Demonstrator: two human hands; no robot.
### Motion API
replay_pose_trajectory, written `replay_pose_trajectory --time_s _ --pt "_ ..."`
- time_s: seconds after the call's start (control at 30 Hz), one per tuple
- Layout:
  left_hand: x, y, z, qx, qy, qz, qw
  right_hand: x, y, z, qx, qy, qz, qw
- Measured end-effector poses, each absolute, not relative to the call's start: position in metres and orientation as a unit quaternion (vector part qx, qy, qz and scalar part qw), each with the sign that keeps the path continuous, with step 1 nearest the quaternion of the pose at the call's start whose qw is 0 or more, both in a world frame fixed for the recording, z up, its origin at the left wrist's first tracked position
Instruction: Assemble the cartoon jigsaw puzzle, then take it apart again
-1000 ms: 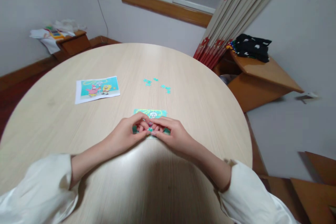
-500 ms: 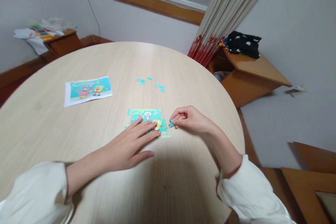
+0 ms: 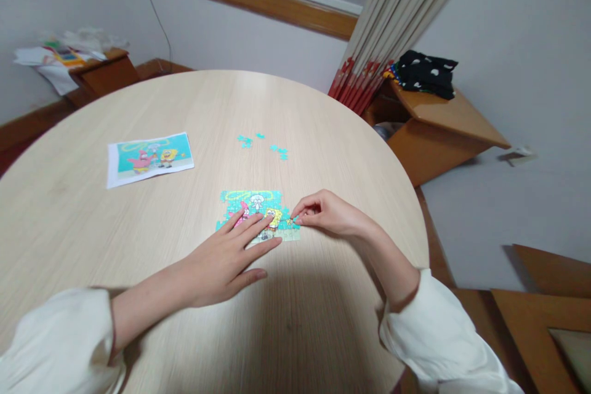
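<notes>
Now the puzzle (image 3: 261,204) sits on the table (image 3: 341,135) before you, long side running left to right; your left hand (image 3: 224,263) lies spread across it, your right hand (image 3: 329,213), nearer its right edge, pinches narrow there, whether holding anything I can't tell.

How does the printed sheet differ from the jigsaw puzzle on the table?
The printed sheet is one piece with straight edges; the jigsaw puzzle shows seams and ragged edges. The sheet lies untouched, while the puzzle has the left hand across it and the right hand at its right edge. Both look like the same turquoise cartoon scene.
</notes>
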State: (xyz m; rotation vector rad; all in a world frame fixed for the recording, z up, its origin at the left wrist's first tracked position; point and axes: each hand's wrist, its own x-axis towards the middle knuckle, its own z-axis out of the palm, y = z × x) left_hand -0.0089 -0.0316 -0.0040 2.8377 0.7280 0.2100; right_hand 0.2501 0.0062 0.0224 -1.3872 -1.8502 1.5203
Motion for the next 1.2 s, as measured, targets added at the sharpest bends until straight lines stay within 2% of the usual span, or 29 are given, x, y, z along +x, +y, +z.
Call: replay_pose_trajectory --time_s 0.4,0.53,0.67,0.77,0.83,1.0,1.2 --pt "-0.008 -0.032 -0.006 0.962 0.246 0.088 0.084 0.242 0.0 0.027 -0.527 -0.712 0.431 0.172" --pt "-0.009 -0.032 -0.006 0.962 0.246 0.089 0.082 0.241 -0.001 0.032 -0.565 -0.723 0.37 0.144" --pt "-0.009 -0.032 -0.006 0.962 0.246 0.08 0.084 0.243 -0.001 0.03 -0.562 -0.719 0.38 0.15" --pt "-0.008 -0.032 -0.005 0.961 0.246 0.082 0.092 0.249 0.004 0.021 -0.532 -0.699 0.437 0.193" --pt "-0.008 -0.032 -0.004 0.959 0.249 0.091 0.1 0.253 0.011 0.015 -0.522 -0.665 0.469 0.258" --pt "-0.009 -0.031 -0.001 0.951 0.245 0.143 0.122 0.261 0.031 -0.001 -0.556 -0.578 0.407 0.436" --pt "-0.015 -0.021 0.012 0.903 0.269 0.304 0.14 0.258 0.042 -0.011 -0.572 -0.564 0.346 0.485"
